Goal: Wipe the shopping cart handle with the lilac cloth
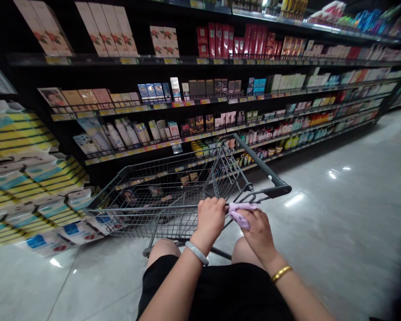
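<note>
A grey wire shopping cart (137, 223) stands sideways in front of me, and its basket looks bare apart from the folded wire seat flap. My left hand (211, 218), with a pale bangle at the wrist, is wrapped round the cart's near top rim. Just to its right, my right hand (255, 227) presses a light purple cloth (242, 211) against the same rim near the handle end. A gold bracelet circles that wrist. The cart's push handle (259, 165) rises beyond both hands, with its dark end cap to the right.
Long store shelves (200, 104) full of boxes and bottles run behind the cart. At the left, stacked yellow-striped packages (36, 178) stand close to the cart's front. Shiny grey floor (334, 232) stretches along the right. My knees are close against the cart's near side.
</note>
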Motion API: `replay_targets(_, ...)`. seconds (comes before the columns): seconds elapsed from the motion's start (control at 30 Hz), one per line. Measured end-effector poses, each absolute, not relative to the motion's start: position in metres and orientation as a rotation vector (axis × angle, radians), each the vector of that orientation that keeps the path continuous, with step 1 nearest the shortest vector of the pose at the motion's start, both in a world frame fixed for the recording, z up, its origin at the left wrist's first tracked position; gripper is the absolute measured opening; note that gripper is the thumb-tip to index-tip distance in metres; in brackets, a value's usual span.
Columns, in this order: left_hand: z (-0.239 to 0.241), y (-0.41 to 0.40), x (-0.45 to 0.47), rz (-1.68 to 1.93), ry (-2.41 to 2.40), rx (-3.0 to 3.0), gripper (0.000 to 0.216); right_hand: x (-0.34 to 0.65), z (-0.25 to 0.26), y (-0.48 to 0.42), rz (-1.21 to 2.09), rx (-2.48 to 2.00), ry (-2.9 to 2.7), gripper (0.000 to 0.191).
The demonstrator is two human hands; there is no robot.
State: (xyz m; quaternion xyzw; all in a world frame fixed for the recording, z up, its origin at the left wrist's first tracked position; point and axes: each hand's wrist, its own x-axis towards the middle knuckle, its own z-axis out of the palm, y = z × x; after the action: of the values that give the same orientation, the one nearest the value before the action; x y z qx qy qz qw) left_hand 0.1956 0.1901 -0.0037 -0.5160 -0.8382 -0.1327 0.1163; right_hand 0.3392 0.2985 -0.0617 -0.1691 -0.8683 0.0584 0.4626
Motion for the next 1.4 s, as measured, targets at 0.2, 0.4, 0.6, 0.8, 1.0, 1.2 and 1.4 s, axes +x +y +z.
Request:
replay_targets(0.2,-0.005,0.188,0.196,-0.348,-2.445,-1.528,0.015,0.344,-0.065,0.300,0.228,-0.425,-2.083,0.025)
replay_targets(0.4,-0.007,0.189,0.195,-0.368,-2.435,-1.497,0.016,0.341,-0.073,0.300,0.218,-0.472,-2.080,0.022)
replay_targets(0.6,-0.007,0.190,0.197,-0.407,-2.460,-1.492,0.021,0.340,-0.059,0.295,0.323,-0.476,-1.996,0.022)
replay_targets(0.8,-0.008,0.190,0.198,-0.442,-2.457,-1.466,0.026,0.340,-0.059,0.298,0.282,-0.505,-1.996,0.022)
replay_targets(1.0,-0.009,0.191,0.198,-0.455,-2.441,-1.442,0.025,0.339,-0.052,0.293,0.395,-0.506,-2.005,0.022)
replay_targets(1.2,-0.010,0.191,0.199,-0.465,-2.446,-1.428,0.024,0.338,-0.045,0.293,0.347,-0.502,-1.978,0.023)
replay_targets(1.4,-0.012,0.190,0.198,-0.468,-2.416,-1.422,0.022,0.339,-0.051,0.292,0.368,-0.496,-2.011,0.024)
